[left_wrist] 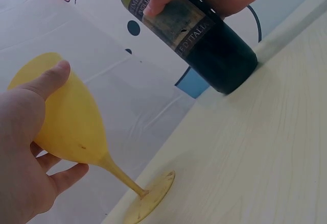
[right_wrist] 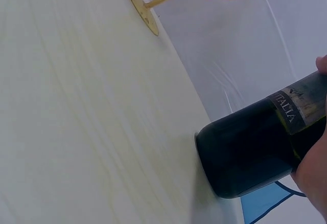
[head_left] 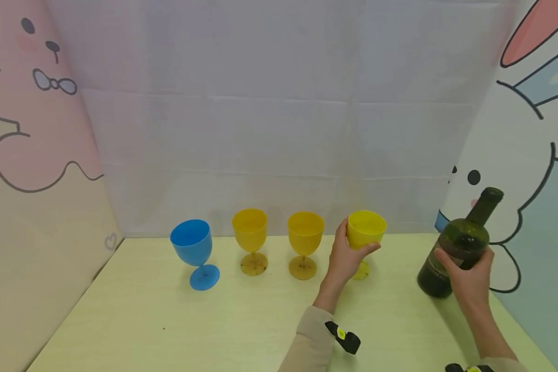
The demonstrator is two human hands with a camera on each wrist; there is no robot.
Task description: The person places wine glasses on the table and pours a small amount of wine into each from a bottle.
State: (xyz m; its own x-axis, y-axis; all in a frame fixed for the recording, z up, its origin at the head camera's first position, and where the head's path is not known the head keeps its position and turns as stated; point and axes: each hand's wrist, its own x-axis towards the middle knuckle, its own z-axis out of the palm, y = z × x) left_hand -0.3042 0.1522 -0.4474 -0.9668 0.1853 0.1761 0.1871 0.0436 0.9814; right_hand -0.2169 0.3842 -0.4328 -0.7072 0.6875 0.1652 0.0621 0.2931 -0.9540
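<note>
My left hand [head_left: 345,261] holds a yellow goblet [head_left: 367,231] by its bowl, with the thumb across the near side. In the left wrist view, fingers curl under the bowl, and the goblet's foot [left_wrist: 153,196] is right at the tabletop. To the right, my right hand [head_left: 474,281] grips a dark green wine bottle [head_left: 467,235] around its labelled middle. The bottle's uncorked neck points up. Its dark base [right_wrist: 235,155] is right at the table surface in the right wrist view. Part of the label is hidden by the hand.
Two darker yellow goblets [head_left: 249,230] [head_left: 305,232] stand upright in a row left of the held one. A blue goblet [head_left: 192,243] stands at the row's left end. A white cloth backdrop [head_left: 279,129] rises behind the pale wooden table [head_left: 214,330], with cartoon-printed panels [head_left: 42,217] at both sides.
</note>
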